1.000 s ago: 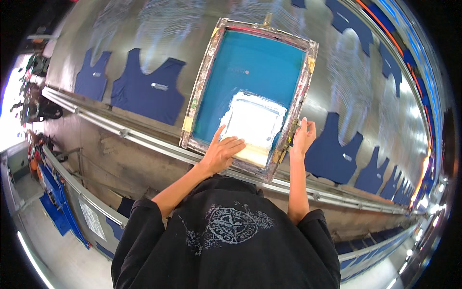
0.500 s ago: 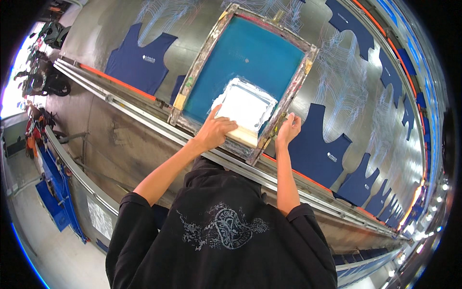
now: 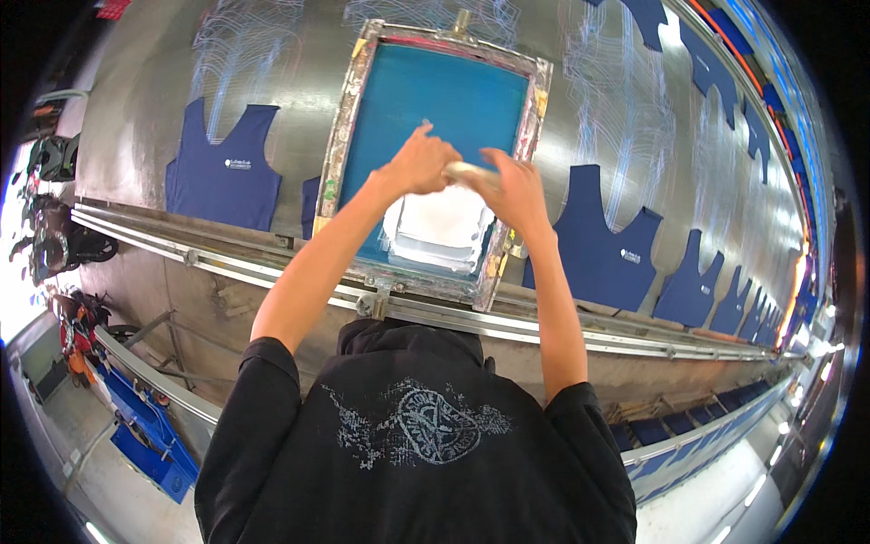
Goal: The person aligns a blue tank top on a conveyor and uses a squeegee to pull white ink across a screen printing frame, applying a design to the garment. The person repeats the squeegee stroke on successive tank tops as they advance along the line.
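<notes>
A screen-printing frame (image 3: 343,145) with teal mesh (image 3: 426,86) lies on the long table, its wooden border worn and ink-stained. White ink (image 3: 438,225) covers a patch of mesh near the frame's close side. Both hands are on a squeegee (image 3: 473,170) above the patch's far edge; its pale wooden edge shows between them. My left hand (image 3: 419,165) is closed round its left part, the index finger stretched forward over the mesh. My right hand (image 3: 518,192) grips the right end, fingers bent over it. The hands hide much of the squeegee.
Navy cut fabric panels with small white prints lie on the metal table, one panel (image 3: 231,168) to the left and another (image 3: 609,245) to the right. A metal rail (image 3: 589,335) runs along the table's near edge. Parked motorbikes (image 3: 77,245) stand far left.
The squeegee has moved from the white patch's near edge to its far edge. My right hand has left the frame's right side and taken hold of it. The view has turned slightly.
</notes>
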Demonstrator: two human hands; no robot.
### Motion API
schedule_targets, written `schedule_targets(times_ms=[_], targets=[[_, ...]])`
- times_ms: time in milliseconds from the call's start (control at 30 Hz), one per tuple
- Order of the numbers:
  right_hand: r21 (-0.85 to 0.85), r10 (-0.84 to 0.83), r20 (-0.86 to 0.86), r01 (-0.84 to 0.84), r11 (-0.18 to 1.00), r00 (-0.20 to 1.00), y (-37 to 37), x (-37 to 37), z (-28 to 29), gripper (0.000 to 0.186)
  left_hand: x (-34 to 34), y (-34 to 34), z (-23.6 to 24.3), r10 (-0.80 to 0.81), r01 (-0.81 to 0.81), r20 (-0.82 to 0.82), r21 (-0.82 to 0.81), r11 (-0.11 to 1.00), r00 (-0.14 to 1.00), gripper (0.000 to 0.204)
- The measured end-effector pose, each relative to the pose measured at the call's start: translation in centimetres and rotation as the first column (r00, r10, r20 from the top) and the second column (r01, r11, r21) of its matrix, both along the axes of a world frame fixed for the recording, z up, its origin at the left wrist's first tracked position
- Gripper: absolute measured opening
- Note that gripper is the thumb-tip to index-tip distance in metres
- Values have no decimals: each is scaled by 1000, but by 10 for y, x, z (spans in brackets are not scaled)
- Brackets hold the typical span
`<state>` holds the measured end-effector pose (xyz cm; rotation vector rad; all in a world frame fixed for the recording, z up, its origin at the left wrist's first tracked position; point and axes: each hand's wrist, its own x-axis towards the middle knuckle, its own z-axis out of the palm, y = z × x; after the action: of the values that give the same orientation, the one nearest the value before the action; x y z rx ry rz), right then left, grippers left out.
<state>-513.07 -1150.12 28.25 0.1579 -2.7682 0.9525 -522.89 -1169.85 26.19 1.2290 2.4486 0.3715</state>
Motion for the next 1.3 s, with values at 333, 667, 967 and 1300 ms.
schedule_targets(times_ms=[333,667,967,1300], targets=[[174,57,348,-124,977,936,-48,66,-38,7,81,-32,-16,50,-56,232,17,998,971,19],[231,83,207,-132,964,975,-36,23,-38,12,46,-27,-31,60,-77,99,178,981,993,10],[310,70,191,-128,942,979,-32,-9,-26,18,17,-21,-33,110,-64,-130,319,946,985,17],[156,52,367,-117,981,929,-63,106,-36,20,115,-48,-17,54,-72,271,55,996,961,22]])
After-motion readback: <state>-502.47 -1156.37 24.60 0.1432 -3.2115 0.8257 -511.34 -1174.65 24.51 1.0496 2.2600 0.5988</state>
